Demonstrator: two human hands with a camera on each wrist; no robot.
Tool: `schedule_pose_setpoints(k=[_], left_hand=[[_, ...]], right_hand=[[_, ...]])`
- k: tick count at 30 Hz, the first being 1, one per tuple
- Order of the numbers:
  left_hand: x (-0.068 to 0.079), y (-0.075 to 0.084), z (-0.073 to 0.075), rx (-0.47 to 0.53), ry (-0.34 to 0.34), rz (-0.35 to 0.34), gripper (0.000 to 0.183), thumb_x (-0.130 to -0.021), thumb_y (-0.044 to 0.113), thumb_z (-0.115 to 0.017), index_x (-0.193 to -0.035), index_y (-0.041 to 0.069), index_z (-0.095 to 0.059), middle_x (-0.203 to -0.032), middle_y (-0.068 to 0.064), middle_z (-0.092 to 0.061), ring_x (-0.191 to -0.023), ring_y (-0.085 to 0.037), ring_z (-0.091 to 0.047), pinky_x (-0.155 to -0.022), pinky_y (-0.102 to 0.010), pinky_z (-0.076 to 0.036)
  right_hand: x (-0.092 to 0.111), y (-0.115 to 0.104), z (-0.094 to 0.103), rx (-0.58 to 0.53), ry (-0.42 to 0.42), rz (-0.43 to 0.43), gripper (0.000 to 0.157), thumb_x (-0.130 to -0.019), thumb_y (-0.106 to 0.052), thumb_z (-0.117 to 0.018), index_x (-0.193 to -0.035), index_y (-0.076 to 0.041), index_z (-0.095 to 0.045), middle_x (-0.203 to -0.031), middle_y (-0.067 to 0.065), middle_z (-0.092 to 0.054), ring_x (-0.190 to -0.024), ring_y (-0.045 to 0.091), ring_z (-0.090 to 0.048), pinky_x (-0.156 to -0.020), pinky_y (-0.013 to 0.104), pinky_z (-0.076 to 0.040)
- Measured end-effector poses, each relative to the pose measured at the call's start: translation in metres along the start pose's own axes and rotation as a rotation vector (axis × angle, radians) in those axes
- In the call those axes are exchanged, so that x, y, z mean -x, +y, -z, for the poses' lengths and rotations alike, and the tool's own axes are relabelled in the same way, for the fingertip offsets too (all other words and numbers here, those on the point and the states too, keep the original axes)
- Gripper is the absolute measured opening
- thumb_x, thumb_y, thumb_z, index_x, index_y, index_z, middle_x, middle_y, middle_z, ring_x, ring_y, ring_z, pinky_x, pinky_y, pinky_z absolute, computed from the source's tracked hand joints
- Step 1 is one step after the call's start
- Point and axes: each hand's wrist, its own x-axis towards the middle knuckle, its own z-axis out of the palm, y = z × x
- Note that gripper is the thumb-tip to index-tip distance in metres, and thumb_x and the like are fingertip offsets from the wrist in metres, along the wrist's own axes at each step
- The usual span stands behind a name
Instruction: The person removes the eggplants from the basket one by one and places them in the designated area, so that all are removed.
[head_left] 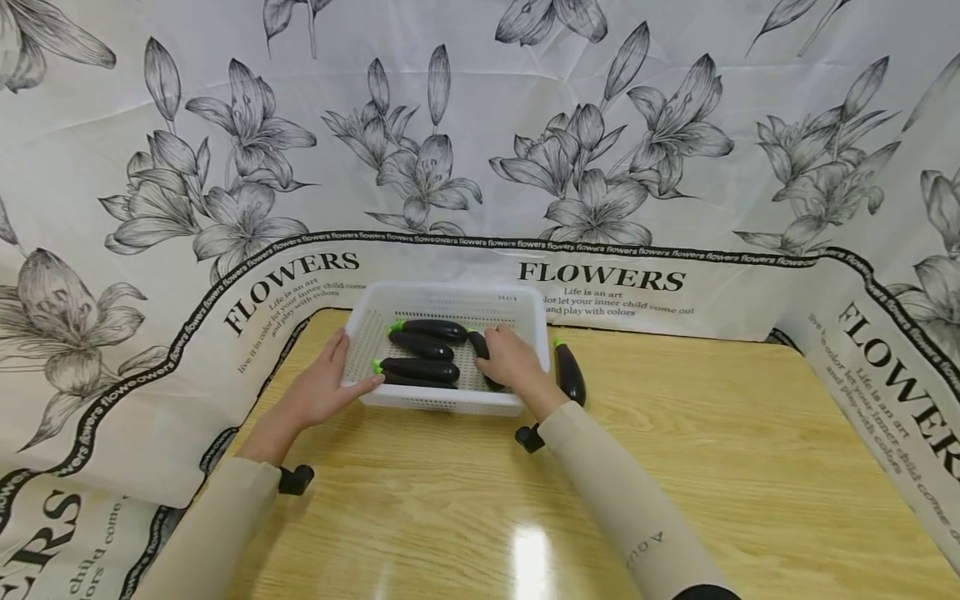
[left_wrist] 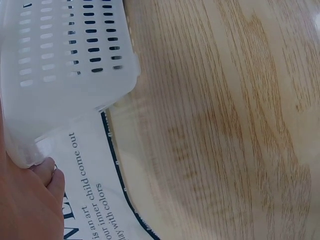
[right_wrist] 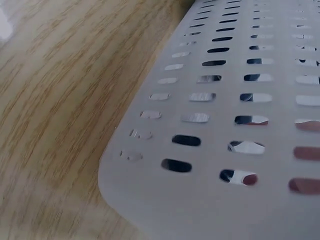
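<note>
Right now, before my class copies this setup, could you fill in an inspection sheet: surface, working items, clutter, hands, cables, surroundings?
Surface: wood-grain tabletop, bright glare patch near the front.
Working items: white perforated basket with five eggplants visible inside, one partly hidden by the near rim; outside eggplant lies just right of the basket.
Clutter: nothing seen.
Hands: left hand grips the basket's left end; right hand has its fingers around one inside eggplant.
Cables: nothing seen.
Surroundings: flower-printed cloth behind and at both sides.
</note>
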Motion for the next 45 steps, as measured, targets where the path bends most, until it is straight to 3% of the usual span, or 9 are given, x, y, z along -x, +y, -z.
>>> schedule_pose_setpoints(k=[5, 11, 19, 29, 37, 45], left_hand=[[-0.0021, 0.0033, 0.0024, 0.010, 0.003, -0.009, 0.115, -0.093, 0.075, -0.052, -0.164, 0.001, 0.000, -0.171, -0.018, 0.004, -0.150, -0.047, -0.025, -0.113, -0.065, -0.034], [-0.0012, 0.0022, -0.0001, 0.020, 0.002, -0.013, 0.113, -0.094, 0.074, -0.053, -0.164, 0.001, -0.001, -0.171, -0.019, 0.003, -0.145, -0.049, -0.033, -0.110, -0.065, -0.037], [0.0023, 0.0006, 0.0003, 0.032, 0.008, -0.004, 0.115, -0.093, 0.074, -0.053, -0.163, 0.000, 0.000, -0.171, -0.018, 0.003, -0.147, -0.048, -0.031, -0.112, -0.065, -0.035], [0.0014, -0.0012, -0.0002, 0.020, 0.015, -0.014, 0.115, -0.093, 0.074, -0.052, -0.163, -0.001, 0.000, -0.171, -0.020, 0.001, -0.148, -0.049, -0.028, -0.111, -0.065, -0.035], [0.0006, -0.0020, -0.0028, 0.021, 0.015, -0.014, 0.115, -0.093, 0.075, -0.052, -0.163, 0.000, 0.000, -0.171, -0.019, 0.002, -0.150, -0.048, -0.025, -0.112, -0.066, -0.034], [0.0021, 0.0002, -0.0003, 0.007, 0.009, -0.001, 0.115, -0.093, 0.075, -0.051, -0.163, -0.001, 0.000, -0.171, -0.019, 0.003, -0.150, -0.048, -0.023, -0.112, -0.066, -0.034]], right_hand=[[-0.0050, 0.0032, 0.0001, -0.068, -0.020, -0.074, 0.042, -0.097, -0.028, -0.072, -0.124, 0.002, -0.063, -0.124, 0.018, -0.061, -0.112, 0.031, -0.060, -0.096, 0.046, -0.051], [-0.0079, 0.0037, -0.0024, -0.100, -0.038, -0.127, 0.034, -0.097, -0.028, -0.072, -0.113, 0.002, -0.067, -0.113, 0.017, -0.063, -0.098, 0.028, -0.060, -0.089, 0.044, -0.052], [-0.0074, -0.0004, -0.0036, -0.104, -0.058, -0.155, 0.036, -0.099, -0.027, -0.070, -0.117, 0.004, -0.066, -0.114, 0.017, -0.062, -0.100, 0.028, -0.060, -0.091, 0.043, -0.052], [-0.0041, -0.0042, 0.0000, -0.091, -0.060, -0.158, 0.035, -0.099, -0.024, -0.068, -0.119, 0.005, -0.065, -0.118, 0.022, -0.064, -0.103, 0.031, -0.063, -0.092, 0.045, -0.052], [-0.0045, -0.0025, -0.0025, -0.100, -0.060, -0.172, 0.030, -0.099, -0.021, -0.068, -0.115, 0.003, -0.067, -0.112, 0.020, -0.067, -0.092, 0.028, -0.063, -0.084, 0.043, -0.054], [-0.0055, -0.0025, -0.0004, -0.132, 0.023, -0.139, 0.022, -0.098, -0.019, -0.068, -0.106, 0.001, -0.068, -0.097, 0.014, -0.068, -0.080, 0.025, -0.061, -0.073, 0.038, -0.052]])
